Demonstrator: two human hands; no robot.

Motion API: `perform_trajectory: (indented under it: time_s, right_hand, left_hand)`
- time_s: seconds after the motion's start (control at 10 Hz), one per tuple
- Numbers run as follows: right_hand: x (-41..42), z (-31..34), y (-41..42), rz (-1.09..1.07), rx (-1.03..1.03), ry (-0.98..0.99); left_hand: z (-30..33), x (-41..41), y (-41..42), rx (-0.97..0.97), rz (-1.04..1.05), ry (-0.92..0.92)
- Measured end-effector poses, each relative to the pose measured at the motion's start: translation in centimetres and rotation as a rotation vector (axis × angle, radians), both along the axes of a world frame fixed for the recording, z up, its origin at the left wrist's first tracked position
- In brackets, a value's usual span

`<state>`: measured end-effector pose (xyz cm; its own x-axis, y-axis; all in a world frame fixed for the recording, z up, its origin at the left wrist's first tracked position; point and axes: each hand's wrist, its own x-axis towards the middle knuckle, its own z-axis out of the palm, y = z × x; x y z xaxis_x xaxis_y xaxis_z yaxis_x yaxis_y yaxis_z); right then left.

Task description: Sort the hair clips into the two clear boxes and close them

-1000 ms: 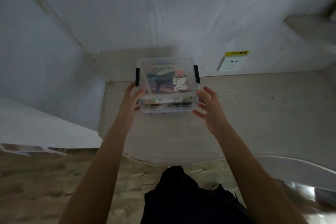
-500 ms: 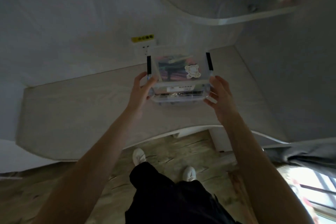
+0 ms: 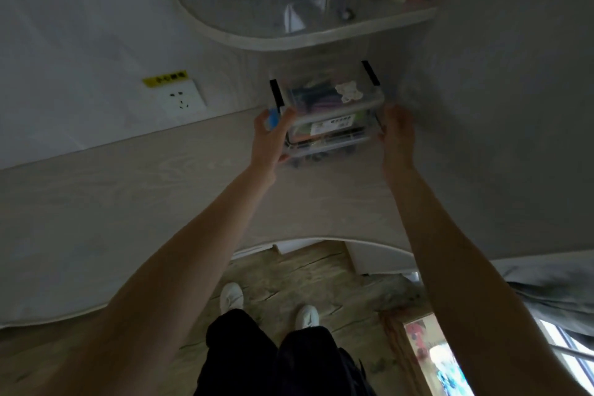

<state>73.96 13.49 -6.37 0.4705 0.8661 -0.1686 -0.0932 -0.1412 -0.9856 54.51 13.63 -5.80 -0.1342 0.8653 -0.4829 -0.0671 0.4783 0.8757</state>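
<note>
Two clear boxes are stacked under the corner shelf, at the back right of the desk. The upper box [image 3: 324, 90] has its lid on, black side latches and a pale bear sticker; dark and coloured hair clips show through it. The lower box [image 3: 328, 135] carries a white label. My left hand [image 3: 270, 135] grips the stack's left side, and my right hand [image 3: 397, 132] holds its right side. Whether the stack touches the desk I cannot tell.
The pale wooden desk [image 3: 128, 202] runs along the wall, with a wall socket [image 3: 181, 100] under a yellow label on the left. A curved corner shelf [image 3: 289, 32] with books and jars hangs just above the boxes. My legs and white shoes [image 3: 231, 296] are below.
I have turned right and carried the stacked boxes from the left part of the desk to the back right corner under the shelf. Both hands kept their hold.
</note>
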Motion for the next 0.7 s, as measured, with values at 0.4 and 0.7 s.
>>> perform_trajectory:
  time_s: [0.4, 0.7]
  right_hand:
    - [1.0, -5.3, 0.9, 0.360, -0.271, -1.294]
    - [1.1, -3.9, 2.7, 0.417, -0.338, -1.229]
  left_hand:
    - [-0.2, 4.7, 2.8, 0.031, 0.083, -0.225]
    - [0.2, 3.3, 4.2, 0.012, -0.227, 0.182]
